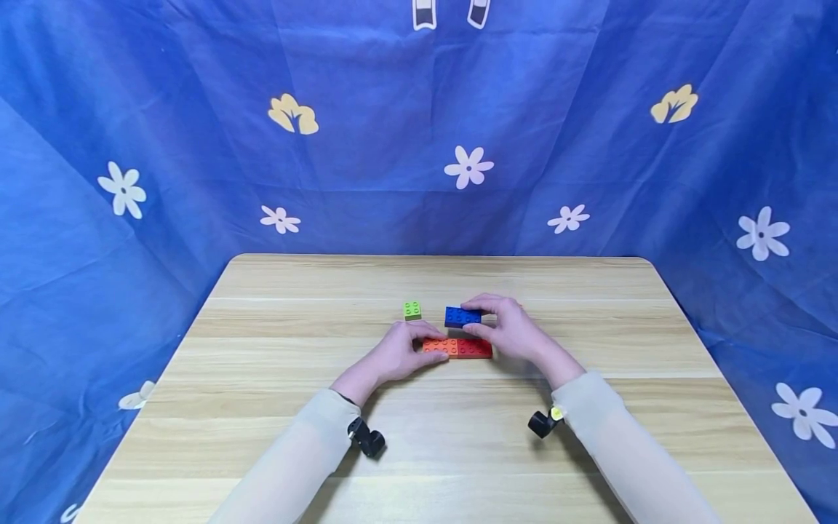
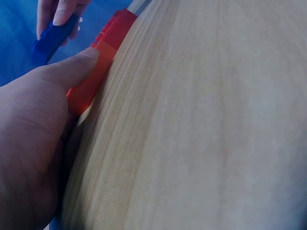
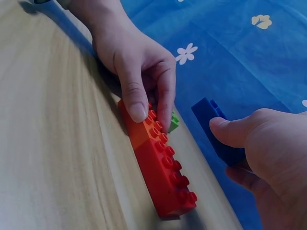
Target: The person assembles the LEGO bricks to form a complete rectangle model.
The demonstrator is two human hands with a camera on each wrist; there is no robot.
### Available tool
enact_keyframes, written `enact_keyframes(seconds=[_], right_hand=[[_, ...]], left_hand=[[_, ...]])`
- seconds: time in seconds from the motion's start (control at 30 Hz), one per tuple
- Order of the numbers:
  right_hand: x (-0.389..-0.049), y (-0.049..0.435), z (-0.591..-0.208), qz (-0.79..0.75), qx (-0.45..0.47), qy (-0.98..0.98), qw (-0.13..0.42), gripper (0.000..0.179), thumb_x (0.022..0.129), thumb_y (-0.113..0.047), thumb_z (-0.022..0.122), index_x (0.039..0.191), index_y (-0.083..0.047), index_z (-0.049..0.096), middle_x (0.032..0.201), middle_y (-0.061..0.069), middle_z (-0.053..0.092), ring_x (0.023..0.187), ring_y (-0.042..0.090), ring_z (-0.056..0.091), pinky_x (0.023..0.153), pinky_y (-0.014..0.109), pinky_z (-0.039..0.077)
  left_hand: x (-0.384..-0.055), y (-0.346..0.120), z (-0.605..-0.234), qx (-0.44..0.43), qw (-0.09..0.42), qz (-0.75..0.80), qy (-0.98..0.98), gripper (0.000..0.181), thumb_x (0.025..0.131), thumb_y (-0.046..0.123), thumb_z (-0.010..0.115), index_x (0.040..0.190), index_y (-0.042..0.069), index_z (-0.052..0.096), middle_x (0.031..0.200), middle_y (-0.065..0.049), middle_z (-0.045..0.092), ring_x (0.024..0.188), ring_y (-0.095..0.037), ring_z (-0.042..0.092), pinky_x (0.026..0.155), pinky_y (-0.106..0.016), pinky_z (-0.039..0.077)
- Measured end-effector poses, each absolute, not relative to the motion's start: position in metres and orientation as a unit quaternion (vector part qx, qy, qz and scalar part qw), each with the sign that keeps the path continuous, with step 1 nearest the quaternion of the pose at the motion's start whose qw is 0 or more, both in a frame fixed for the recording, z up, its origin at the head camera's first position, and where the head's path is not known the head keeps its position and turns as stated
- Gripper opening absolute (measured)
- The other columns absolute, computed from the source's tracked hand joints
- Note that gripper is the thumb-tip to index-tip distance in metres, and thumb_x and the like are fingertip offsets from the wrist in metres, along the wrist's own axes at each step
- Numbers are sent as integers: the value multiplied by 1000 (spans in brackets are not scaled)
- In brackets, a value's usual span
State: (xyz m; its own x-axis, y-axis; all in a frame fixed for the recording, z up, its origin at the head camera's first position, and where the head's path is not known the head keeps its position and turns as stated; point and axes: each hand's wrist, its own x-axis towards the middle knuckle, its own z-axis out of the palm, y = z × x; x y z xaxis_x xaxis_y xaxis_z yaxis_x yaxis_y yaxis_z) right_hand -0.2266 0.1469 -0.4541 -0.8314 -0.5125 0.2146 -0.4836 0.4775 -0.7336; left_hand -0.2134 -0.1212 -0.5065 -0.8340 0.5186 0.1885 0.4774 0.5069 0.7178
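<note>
An orange studded toy brick point(image 1: 439, 348) lies on the table, end to end with a red brick point(image 1: 475, 349); their ends touch. My left hand point(image 1: 396, 354) grips the orange brick, thumb on the near side and fingers on the far side. In my right hand point(image 1: 511, 331) is a blue brick point(image 3: 216, 129), pinched between thumb and fingers at its right part. The wrist views show this blue brick raised off the table, studs away from me, just behind the red and orange pair. A small green brick point(image 1: 412, 311) stands behind my left hand, partly hidden in the right wrist view.
The wooden table point(image 1: 458, 451) spreads around the bricks on all sides. A blue cloth point(image 1: 380, 145) with white flowers hangs behind the table and along both sides. Small black cameras point(image 1: 372, 442) are worn at both wrists.
</note>
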Motion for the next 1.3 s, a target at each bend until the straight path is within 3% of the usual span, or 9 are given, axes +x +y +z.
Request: enact_keyframes(seconds=[0.5,0.87,1.1,1.3], right_hand=[[-215,148,-457,-430,-301,850,39,39,99,-18,79,134,-5,72,130,1,70,122,20,65,108,46,50],[-209,147,-467,-450,-306,837,54,37,98,-12,79,134,-4,72,131,5,69,121,22,65,100,39,57],[-207,149,-473,-428,-307,849,51,38,97,-17,82,132,-8,74,130,2,70,121,19,65,103,40,53],[-206,148,-477,-423,-312,850,52,37,96,-17,82,131,-8,74,128,2,71,119,18,65,104,41,52]], left_hand=[[-213,-121,-505,276,39,407,870,38,89,33,89,120,13,79,120,3,74,117,-16,66,109,-37,47],[-214,-121,-505,272,43,424,863,37,88,34,89,119,16,80,115,8,75,112,-12,66,104,-36,50],[-213,-121,-506,270,43,420,866,39,88,35,90,119,14,80,112,8,75,106,-11,66,96,-34,53],[-212,-120,-505,259,48,418,869,41,87,34,91,120,13,79,115,6,75,107,-12,66,98,-35,52]])
